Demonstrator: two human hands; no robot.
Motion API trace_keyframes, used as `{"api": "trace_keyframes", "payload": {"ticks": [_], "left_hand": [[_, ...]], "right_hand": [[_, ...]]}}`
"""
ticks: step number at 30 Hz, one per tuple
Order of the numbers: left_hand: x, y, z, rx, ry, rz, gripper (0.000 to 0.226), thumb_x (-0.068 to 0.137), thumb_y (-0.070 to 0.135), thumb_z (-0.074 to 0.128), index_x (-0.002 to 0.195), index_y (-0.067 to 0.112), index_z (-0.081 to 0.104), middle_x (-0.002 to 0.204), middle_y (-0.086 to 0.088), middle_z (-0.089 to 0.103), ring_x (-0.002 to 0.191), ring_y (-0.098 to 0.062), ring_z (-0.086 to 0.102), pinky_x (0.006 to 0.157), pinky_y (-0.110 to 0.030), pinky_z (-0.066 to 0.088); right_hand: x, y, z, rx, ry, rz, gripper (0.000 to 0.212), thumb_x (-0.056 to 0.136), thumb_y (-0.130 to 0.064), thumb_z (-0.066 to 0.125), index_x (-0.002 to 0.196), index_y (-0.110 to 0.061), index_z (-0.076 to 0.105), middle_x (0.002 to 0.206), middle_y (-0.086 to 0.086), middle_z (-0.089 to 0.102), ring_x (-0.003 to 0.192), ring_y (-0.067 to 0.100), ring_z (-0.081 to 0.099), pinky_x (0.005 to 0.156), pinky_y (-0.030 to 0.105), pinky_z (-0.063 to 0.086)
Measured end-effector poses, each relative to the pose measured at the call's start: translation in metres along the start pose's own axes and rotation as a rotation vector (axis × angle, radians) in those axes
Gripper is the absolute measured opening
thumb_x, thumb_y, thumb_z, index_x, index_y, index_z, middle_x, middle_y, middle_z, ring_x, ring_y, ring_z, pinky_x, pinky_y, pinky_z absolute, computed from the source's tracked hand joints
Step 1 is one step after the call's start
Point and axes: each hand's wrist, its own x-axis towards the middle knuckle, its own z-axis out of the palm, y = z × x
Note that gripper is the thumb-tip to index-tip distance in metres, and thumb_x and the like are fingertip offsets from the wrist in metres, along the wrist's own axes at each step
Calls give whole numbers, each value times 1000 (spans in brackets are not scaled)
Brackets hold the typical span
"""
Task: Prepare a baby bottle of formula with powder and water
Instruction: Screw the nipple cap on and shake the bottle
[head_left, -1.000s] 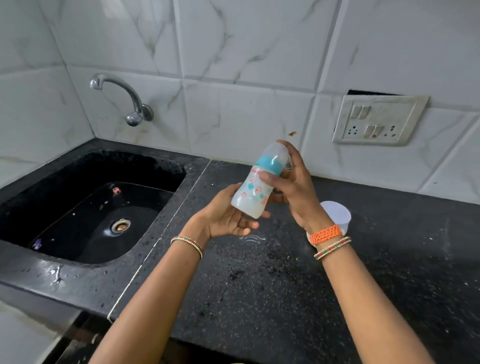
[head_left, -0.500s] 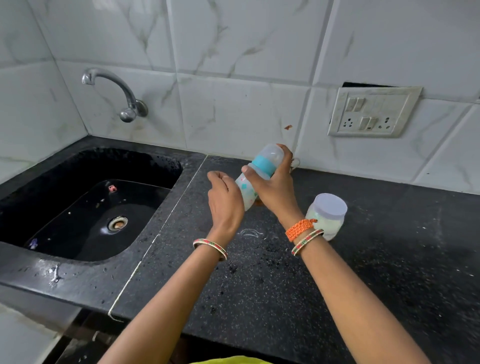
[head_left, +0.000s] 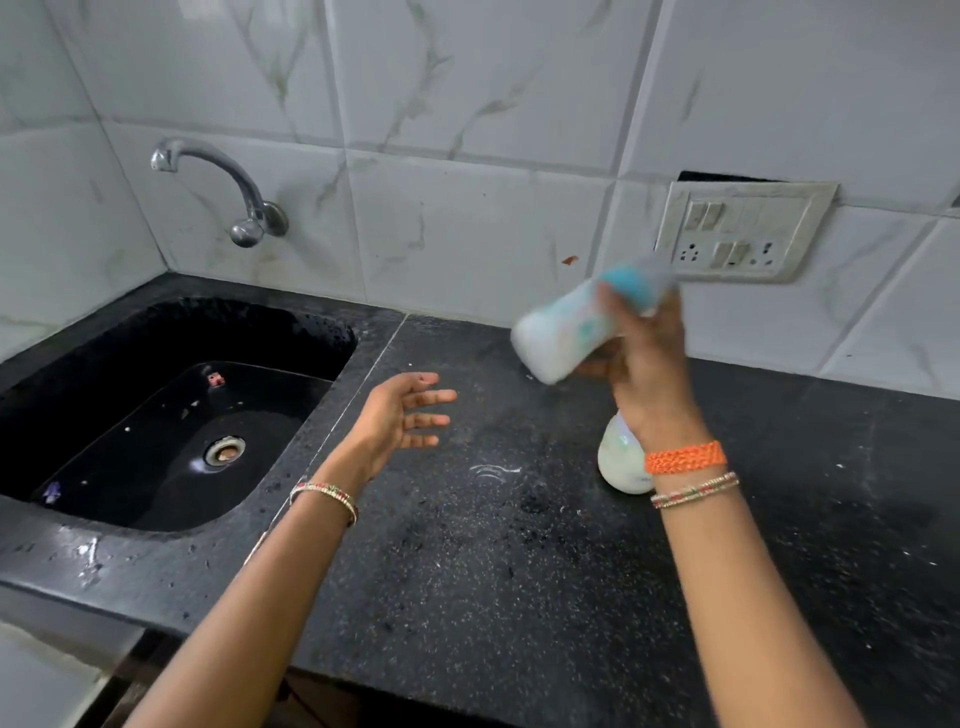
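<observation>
Bottle blurred, tilted, milky, gripped by right hand above counter | left hand empty, fingers spread | jar behind right wrist

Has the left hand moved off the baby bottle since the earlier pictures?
Yes. The left hand has let go of the baby bottle and sits lower, nearer the sink, fingers spread.

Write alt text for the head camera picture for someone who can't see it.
The right hand grips a motion-blurred baby bottle of milky liquid, tilted above a black countertop, while the left hand hovers open beside it. A small white container stands behind the right wrist; a black sink and wall tap lie left.
</observation>
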Motion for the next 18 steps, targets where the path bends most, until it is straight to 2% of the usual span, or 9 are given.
{"api": "trace_keyframes", "payload": {"ticks": [1, 3, 6, 7, 10, 12, 14, 15, 18], "left_hand": [[-1, -1, 0, -11, -28, 2, 32, 95, 24, 37, 120, 13, 53, 107, -5, 70, 71, -17, 65, 61, -30, 53], [-1, -6, 4, -12, -72, -24, 28, 95, 24, 37, 114, 15, 56, 105, -5, 70, 69, -17, 65, 60, -29, 53], [4, -10, 13, 22, -95, -28, 27, 94, 21, 39, 113, 14, 56, 99, -3, 70, 69, -17, 64, 60, -30, 52], [7, -8, 15, 10, -89, -20, 27, 93, 21, 39, 113, 14, 56, 98, -3, 70, 69, -17, 64, 60, -30, 53], [11, -3, 18, -44, -95, 12, 25, 93, 21, 40, 109, 15, 58, 98, -3, 70, 67, -16, 64, 58, -29, 53], [10, 3, 22, -64, -117, 0, 24, 93, 22, 40, 107, 15, 58, 93, -1, 70, 67, -16, 64, 57, -29, 54], [13, 11, 22, -47, -131, 9, 26, 94, 22, 39, 109, 13, 58, 90, -1, 69, 67, -15, 65, 57, -29, 54], [14, 15, 20, -56, -124, 25, 27, 94, 22, 39, 110, 12, 57, 91, -2, 69, 67, -15, 65, 57, -29, 54], [14, 21, 14, -131, -67, 68, 27, 94, 23, 36, 107, 14, 58, 97, -2, 69, 69, -16, 64, 58, -29, 53]], "right_hand": [[-2, -5, 0, 223, 152, -68, 55, 83, -23, 70, 126, -21, 37, 113, 6, 60, 96, 26, 67, 58, 45, 57], [-1, -6, -3, 303, 273, -217, 61, 84, -22, 70, 130, -19, 31, 118, 7, 57, 101, 29, 66, 61, 45, 58], [-7, 4, 1, -168, -113, -91, 67, 61, -30, 81, 118, -25, 47, 107, 7, 62, 90, 22, 66, 58, 40, 56], [-8, 4, 3, -214, -147, -67, 70, 59, -30, 81, 121, -25, 48, 108, 8, 61, 91, 22, 66, 58, 40, 57], [1, 12, 4, 67, 208, -223, 77, 72, -24, 77, 134, -20, 32, 121, 11, 55, 103, 28, 63, 65, 47, 58], [-4, 23, 7, -99, 195, -276, 83, 69, -27, 79, 135, -18, 30, 130, 17, 49, 107, 26, 60, 80, 48, 56], [-18, 46, 10, -406, -31, -236, 83, 67, -25, 81, 135, -14, 36, 126, 10, 52, 102, 13, 59, 85, 39, 55], [-25, 51, 11, -436, -31, -284, 82, 69, -17, 82, 136, -12, 36, 123, 1, 53, 100, 5, 59, 85, 32, 54], [-23, 47, 17, -248, 297, -569, 83, 75, 8, 73, 139, 1, 21, 125, -11, 40, 105, -13, 53, 87, 13, 47]]}}
